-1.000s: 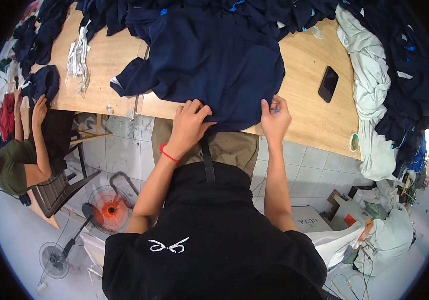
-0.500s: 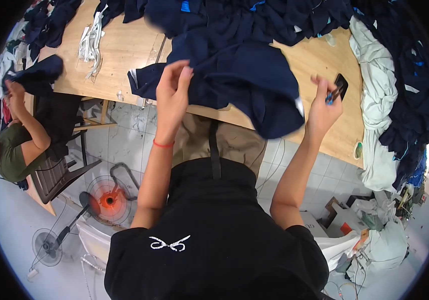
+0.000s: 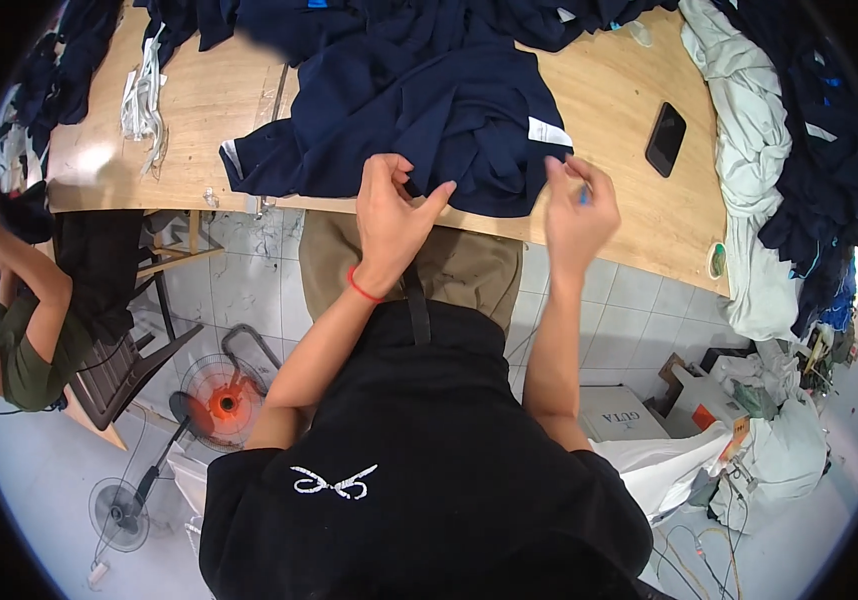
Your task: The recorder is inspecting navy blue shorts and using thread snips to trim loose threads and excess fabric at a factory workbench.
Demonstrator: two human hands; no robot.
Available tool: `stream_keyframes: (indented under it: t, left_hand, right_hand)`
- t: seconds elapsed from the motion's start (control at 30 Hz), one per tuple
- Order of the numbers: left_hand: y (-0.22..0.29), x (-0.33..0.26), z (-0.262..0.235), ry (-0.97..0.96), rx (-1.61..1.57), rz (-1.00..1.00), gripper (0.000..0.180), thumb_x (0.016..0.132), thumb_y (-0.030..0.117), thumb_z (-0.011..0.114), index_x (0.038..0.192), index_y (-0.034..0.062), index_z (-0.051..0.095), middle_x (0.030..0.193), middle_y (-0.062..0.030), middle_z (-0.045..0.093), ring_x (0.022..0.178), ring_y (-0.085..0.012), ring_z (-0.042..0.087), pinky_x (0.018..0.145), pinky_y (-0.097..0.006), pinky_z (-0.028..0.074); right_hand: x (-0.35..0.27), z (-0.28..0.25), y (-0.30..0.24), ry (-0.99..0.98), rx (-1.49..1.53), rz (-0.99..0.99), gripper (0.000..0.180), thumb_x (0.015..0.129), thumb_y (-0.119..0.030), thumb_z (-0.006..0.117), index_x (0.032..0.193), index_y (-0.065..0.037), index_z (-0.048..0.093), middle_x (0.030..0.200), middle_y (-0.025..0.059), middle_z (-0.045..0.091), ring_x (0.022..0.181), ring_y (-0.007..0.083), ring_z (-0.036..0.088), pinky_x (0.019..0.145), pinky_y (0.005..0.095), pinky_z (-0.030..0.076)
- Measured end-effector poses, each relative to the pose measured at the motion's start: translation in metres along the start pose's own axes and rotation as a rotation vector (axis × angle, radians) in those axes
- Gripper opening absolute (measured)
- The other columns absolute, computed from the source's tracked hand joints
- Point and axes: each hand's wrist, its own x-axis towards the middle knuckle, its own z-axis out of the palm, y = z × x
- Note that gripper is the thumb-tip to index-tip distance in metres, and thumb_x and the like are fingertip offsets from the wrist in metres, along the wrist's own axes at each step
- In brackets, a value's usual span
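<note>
- Navy cloth, a dark blue garment [image 3: 419, 110], is spread over the wooden table [image 3: 609, 110] in the upper middle of the frame, its near hem hanging at the table's front edge; a white label [image 3: 549, 131] shows on its right side.
- The step in hand is judged to be an inspection or trimming of the hem: the edge is being gathered and worked between both hands.
- The next move is judged to call for a firm pinch on the hem and a steady bringing-in of the small tool.
- The left hand [image 3: 394, 215] is raised at centre frame, palm turned inward, thumb and fingers closed on a fold of the hem; a red band circles the wrist.
- The right hand [image 3: 577, 205] is held apart to the right, fingers curled about a small blue-tipped object [image 3: 583, 196], too small to identify.
- A black phone [image 3: 665, 139] lies further right, near pale green cloth [image 3: 749, 150].
</note>
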Motion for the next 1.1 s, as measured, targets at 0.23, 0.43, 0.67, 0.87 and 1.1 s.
stream_keyframes:
  t: [0.23,0.43,0.67,0.87,1.1]
  left_hand:
    - [-0.026,0.012,0.003,-0.051,-0.085,-0.123,0.023,0.096,0.014,0.084,0.105,-0.0003,0.067,0.085,-0.0086,0.065,0.081,-0.0204,0.067,0.073,-0.032,0.055]
    - [-0.004,0.036,-0.085,-0.041,-1.603,-1.069,0.021,0.107,0.022,0.063,0.113,0.0062,0.075,0.116,-0.0100,0.079,0.113,-0.0282,0.073,0.112,-0.050,0.054]
    - [-0.059,0.044,-0.118,-0.278,-1.810,-0.555,0.037,0.109,0.023,0.054,0.129,-0.0031,0.071,0.126,-0.0161,0.078,0.121,-0.0300,0.072,0.118,-0.049,0.050]
    - [-0.065,0.038,-0.115,-0.311,-1.858,-0.510,0.042,0.109,0.025,0.052,0.133,-0.0045,0.070,0.129,-0.0172,0.077,0.125,-0.0316,0.071,0.121,-0.051,0.047]
    - [-0.053,0.025,-0.105,-0.186,-1.882,-0.599,0.040,0.108,0.025,0.054,0.136,0.0030,0.072,0.140,-0.0124,0.075,0.136,-0.0294,0.065,0.124,-0.054,0.042]
  right_hand:
    - [0.024,0.047,0.049,-0.070,-0.076,-0.202,0.018,0.097,-0.016,0.084,0.102,-0.001,0.076,0.089,0.0075,0.073,0.077,0.0175,0.066,0.057,0.0308,0.047]
    - [0.033,-0.054,0.054,-0.379,1.391,0.972,0.019,0.112,-0.022,0.058,0.110,-0.008,0.072,0.097,0.0099,0.078,0.050,0.0132,0.049,0.043,0.0254,0.032]
    - [0.021,-0.070,0.009,-0.523,1.312,0.797,0.016,0.112,-0.021,0.062,0.111,-0.005,0.063,0.087,0.0020,0.069,0.063,0.0051,0.060,0.042,0.0207,0.032]
    - [0.021,-0.070,-0.007,-0.551,1.304,0.695,0.019,0.113,-0.021,0.059,0.103,-0.004,0.058,0.086,0.0061,0.067,0.061,0.0066,0.055,0.042,0.0210,0.031]
    - [0.020,-0.070,-0.018,-0.543,1.233,0.684,0.016,0.110,-0.017,0.065,0.103,-0.004,0.063,0.086,0.0046,0.067,0.063,0.0059,0.051,0.045,0.0208,0.029]
